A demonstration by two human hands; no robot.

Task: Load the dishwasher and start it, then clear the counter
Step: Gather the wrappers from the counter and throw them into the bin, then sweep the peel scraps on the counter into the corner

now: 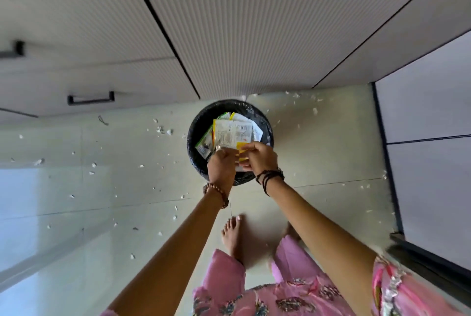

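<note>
Several empty food packets [230,133] sit fanned out over the mouth of the round black bin [198,122], and I have both hands on their near edge. My left hand [221,166] reaches in from below with its fingers curled round the bottom of the white and green wrappers. My right hand [258,157] is just beside it, thumb and forefinger pinching a yellow corner of the bunch. The two hands nearly touch above the bin's near rim. I cannot tell whether the packets rest on rubbish inside or hang from my grip alone.

A bead bracelet [216,192] circles my left wrist and dark thread bands [270,178] wrap the right. The bin has a dark liner and stands on the pale tiled floor [102,188], close against the foot of a ribbed white cabinet panel [254,30]. Small white scraps [163,131] lie scattered over the tiles on both sides of the bin. To the left I see drawer fronts with a black bar handle [91,98]. My bare foot [233,236] and pink patterned clothing [293,295] fill the bottom of the view.
</note>
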